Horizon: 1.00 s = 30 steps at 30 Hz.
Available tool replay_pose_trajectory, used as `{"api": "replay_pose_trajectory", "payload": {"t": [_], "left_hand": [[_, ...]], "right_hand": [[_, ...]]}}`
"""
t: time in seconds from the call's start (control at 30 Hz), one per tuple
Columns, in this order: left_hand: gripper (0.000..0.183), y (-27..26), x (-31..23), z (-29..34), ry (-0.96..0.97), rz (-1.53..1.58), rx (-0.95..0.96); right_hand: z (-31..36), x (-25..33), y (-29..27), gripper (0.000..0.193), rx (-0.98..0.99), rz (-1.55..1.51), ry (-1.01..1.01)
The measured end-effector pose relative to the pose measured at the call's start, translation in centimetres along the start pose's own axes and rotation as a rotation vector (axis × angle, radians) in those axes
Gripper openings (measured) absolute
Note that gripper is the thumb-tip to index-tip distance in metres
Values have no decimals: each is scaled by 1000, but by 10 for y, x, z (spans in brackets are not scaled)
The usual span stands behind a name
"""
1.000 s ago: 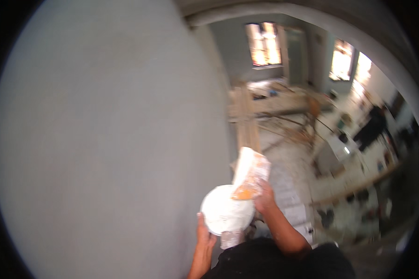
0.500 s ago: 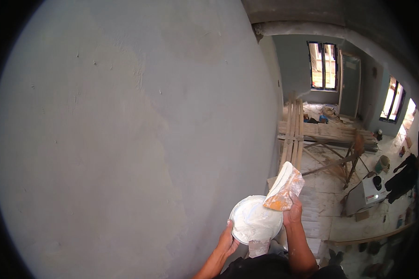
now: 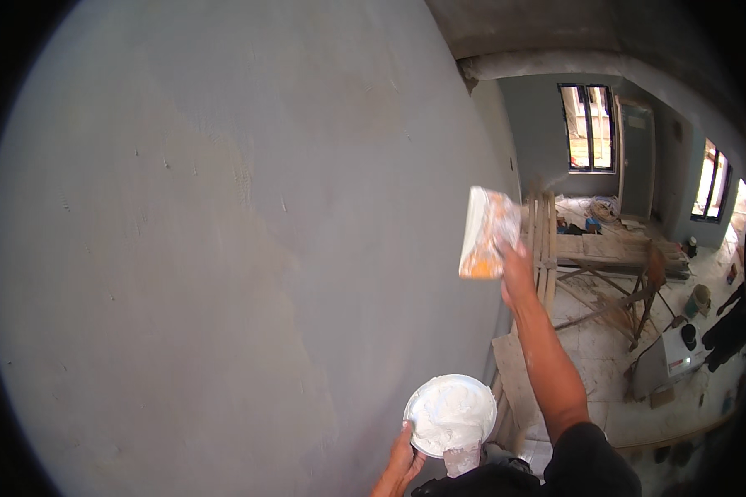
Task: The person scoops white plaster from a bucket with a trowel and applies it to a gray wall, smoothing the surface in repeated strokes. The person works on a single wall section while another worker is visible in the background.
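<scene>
My right hand is closed on a wide putty scraper, orange and smeared with white, held up near the grey wall. A thick band of white putty lines the scraper's left edge. Whether that edge touches the wall I cannot tell. Low in front of me, my left hand grips the rim of a round bowl. White putty fills the bowl. A second, putty-coated flat blade sticks out over the bowl's near rim. Darker and lighter grey patches mark the wall.
Bamboo poles run along the wall, joining a plank scaffold on crossed legs. To the right are a pale box with a dark cap on it, a bucket and dark cloth. Windows and a door lie beyond.
My right hand has lifted the scraper up and forward from above the bowl to beside the wall. The bowl stays low in my left hand, slightly lower in view.
</scene>
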<state>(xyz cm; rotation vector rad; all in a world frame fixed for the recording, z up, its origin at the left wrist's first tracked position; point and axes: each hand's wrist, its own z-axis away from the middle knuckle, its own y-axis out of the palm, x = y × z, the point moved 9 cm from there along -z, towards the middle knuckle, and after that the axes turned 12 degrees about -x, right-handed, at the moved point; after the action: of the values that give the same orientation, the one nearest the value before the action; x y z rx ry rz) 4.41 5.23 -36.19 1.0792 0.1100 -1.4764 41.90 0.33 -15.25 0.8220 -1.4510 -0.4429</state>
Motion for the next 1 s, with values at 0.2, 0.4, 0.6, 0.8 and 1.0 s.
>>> {"api": "replay_pose_trajectory", "payload": {"t": [0.2, 0.4, 0.6, 0.8, 1.0], "left_hand": [[54, 5, 2, -6, 45, -80, -7], [54, 7, 2, 0, 76, -76, -58], [53, 15, 4, 2, 103, -90, -73], [51, 2, 8, -6, 58, -22, -96], [51, 21, 3, 10, 34, -90, -268]], "right_hand": [[-105, 7, 82, 25, -108, 266, -155], [-147, 19, 161, 25, -112, 301, -185], [-133, 115, 241, 20, 2, 339, -428], [-2, 126, 251, 27, 250, 339, -706], [-150, 75, 173, 27, -223, 628, -536]]}}
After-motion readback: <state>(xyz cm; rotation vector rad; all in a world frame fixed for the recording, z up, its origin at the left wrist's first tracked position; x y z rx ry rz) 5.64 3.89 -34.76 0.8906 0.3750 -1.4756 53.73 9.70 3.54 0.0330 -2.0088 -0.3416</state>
